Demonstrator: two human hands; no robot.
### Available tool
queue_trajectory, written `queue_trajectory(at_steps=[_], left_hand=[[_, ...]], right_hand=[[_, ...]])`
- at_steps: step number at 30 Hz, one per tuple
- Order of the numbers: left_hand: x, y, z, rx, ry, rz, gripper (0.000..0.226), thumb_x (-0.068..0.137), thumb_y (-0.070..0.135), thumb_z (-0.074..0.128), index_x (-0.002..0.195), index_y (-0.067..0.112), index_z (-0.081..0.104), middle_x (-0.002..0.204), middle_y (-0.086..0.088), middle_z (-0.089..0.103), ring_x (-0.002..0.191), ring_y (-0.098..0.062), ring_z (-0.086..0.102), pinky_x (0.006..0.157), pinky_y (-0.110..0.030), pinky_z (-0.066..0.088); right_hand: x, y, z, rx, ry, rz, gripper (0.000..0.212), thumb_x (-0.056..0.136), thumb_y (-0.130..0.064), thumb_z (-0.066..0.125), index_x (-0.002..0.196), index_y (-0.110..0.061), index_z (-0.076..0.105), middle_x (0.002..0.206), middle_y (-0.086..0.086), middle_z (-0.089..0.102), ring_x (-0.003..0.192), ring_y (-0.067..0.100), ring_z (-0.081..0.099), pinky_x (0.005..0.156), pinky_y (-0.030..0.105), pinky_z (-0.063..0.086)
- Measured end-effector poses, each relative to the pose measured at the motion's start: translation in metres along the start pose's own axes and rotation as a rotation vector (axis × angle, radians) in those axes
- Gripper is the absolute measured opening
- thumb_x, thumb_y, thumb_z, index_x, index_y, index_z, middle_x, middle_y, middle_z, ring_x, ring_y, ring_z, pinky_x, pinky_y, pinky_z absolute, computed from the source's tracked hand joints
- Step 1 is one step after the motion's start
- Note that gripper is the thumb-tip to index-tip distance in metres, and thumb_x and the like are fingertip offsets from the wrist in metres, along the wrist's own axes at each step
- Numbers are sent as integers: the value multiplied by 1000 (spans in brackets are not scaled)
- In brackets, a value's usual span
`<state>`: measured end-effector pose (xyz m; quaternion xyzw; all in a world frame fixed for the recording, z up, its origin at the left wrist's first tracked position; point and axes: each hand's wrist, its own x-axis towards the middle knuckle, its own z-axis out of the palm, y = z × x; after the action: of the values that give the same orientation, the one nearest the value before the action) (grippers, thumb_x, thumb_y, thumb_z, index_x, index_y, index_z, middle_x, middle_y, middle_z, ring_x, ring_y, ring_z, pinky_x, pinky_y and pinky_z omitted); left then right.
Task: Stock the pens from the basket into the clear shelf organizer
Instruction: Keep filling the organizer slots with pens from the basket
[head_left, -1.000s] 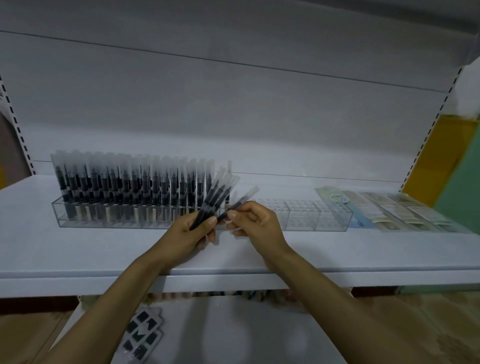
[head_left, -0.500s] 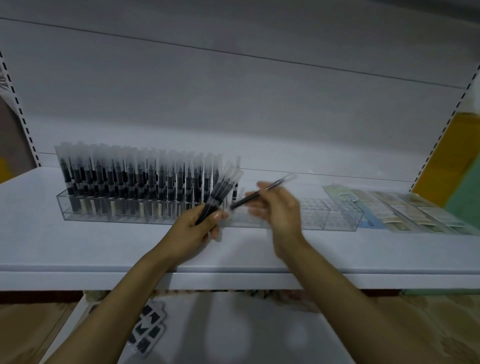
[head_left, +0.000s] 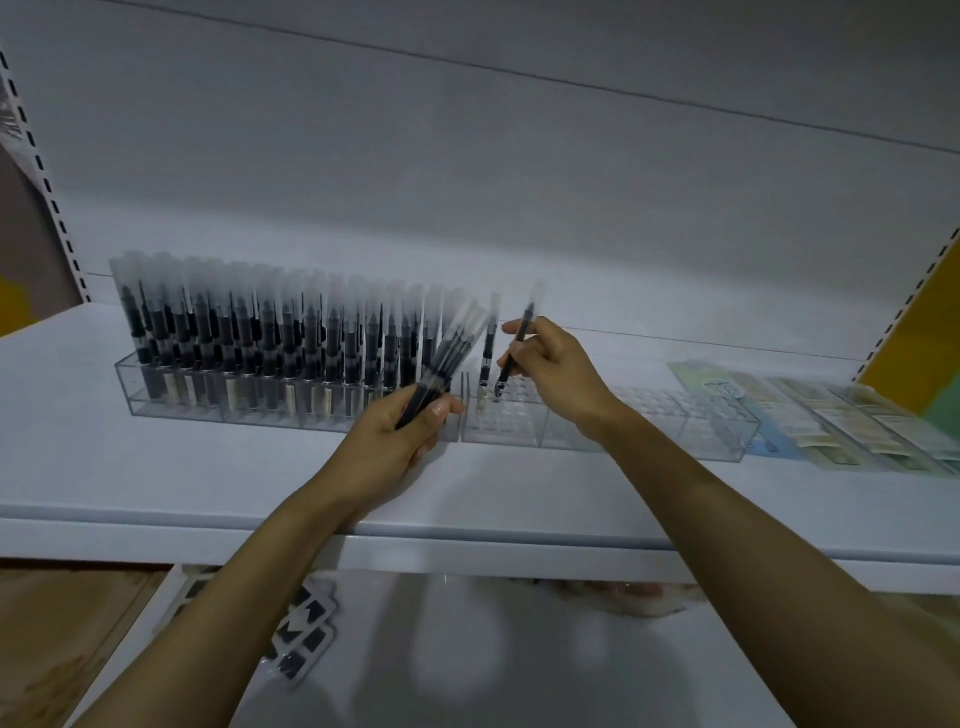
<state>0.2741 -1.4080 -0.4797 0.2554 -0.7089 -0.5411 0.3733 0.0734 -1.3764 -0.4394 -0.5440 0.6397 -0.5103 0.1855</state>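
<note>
Mid-frame, your right hand (head_left: 558, 364) pinched one black clear-capped pen (head_left: 505, 373), tip at the clear acrylic organizer (head_left: 675, 418); left hand (head_left: 392, 441) gripped a pen bundle (head_left: 451, 356).

Flat packets (head_left: 857, 426) on white shelf (head_left: 156, 467)

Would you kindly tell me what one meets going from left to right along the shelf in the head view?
Stocked pens in the clear organizer → bundle of pens in the left hand → lone standing pen → single pen pinched by the right hand → empty slots → flat packets.
</note>
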Motion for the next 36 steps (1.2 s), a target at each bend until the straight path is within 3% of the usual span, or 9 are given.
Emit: queue_trajectory(at_steps=[6, 10, 14, 22, 26, 28, 31, 34, 36], left_hand=[[-2, -1, 0, 4, -7, 11, 22, 95, 28, 48, 101, 15, 65, 55, 7, 38, 45, -1, 35, 42, -12, 29], [-2, 0, 1, -5, -5, 15, 21, 96, 26, 47, 100, 16, 65, 52, 12, 40, 46, 0, 36, 43, -11, 30], [-3, 0, 1, -18, -2, 22, 21, 97, 25, 47, 100, 15, 65, 55, 8, 38, 45, 0, 35, 42, -11, 29], [-2, 1, 2, -25, -9, -1, 19, 97, 22, 46, 98, 15, 64, 54, 9, 33, 44, 0, 32, 41, -12, 26], [-2, 0, 2, -21, -15, -9, 20, 98, 22, 46, 99, 14, 64, 57, 5, 30, 45, -2, 29, 41, -13, 25], [-2, 0, 2, -16, -16, -10, 20, 98, 23, 46, 99, 14, 64, 57, 5, 31, 45, -2, 30, 41, -13, 25], [-2, 0, 2, -25, -17, -16, 20, 97, 24, 46, 99, 14, 64, 58, 5, 31, 45, -1, 31, 42, -13, 25], [-2, 1, 1, -26, -16, -21, 21, 97, 25, 46, 100, 14, 64, 58, 4, 32, 45, -1, 31, 41, -13, 25], [-2, 1, 1, -25, -15, -21, 22, 97, 24, 46, 101, 13, 64, 59, 2, 31, 45, -1, 31, 41, -13, 26]], right_hand=[[0, 3, -3, -124, -69, -19, 20, 102, -17, 39, 117, -16, 52, 96, -3, 68, 93, 9, 63, 91, 34, 49], [-2, 4, 0, -207, -105, -33, 18, 103, -24, 36, 116, -19, 47, 101, -2, 70, 97, 34, 64, 93, 49, 49], [-4, 4, 2, -305, -102, -70, 18, 104, -27, 32, 116, -19, 43, 103, 6, 69, 84, 30, 64, 83, 44, 49], [-7, 1, 3, -369, -127, -99, 23, 105, -27, 28, 119, -16, 42, 99, 4, 65, 93, 30, 61, 82, 41, 48], [-5, 2, 3, -380, -159, -87, 30, 104, -35, 28, 115, -12, 44, 105, 23, 65, 97, 38, 60, 87, 51, 48], [-4, 3, 3, -379, -149, -84, 30, 104, -33, 29, 110, -9, 45, 104, 24, 64, 93, 37, 60, 83, 48, 47], [-3, 3, 3, -376, -137, -80, 26, 104, -29, 30, 102, -10, 48, 97, 16, 62, 84, 28, 56, 76, 40, 44], [-1, 2, 3, -339, -129, -49, 29, 104, -27, 31, 108, -10, 54, 97, 3, 63, 95, 24, 60, 85, 39, 46], [0, 3, 4, -396, -145, -50, 28, 104, -26, 32, 105, -9, 54, 89, -2, 61, 91, 23, 59, 79, 36, 45]])
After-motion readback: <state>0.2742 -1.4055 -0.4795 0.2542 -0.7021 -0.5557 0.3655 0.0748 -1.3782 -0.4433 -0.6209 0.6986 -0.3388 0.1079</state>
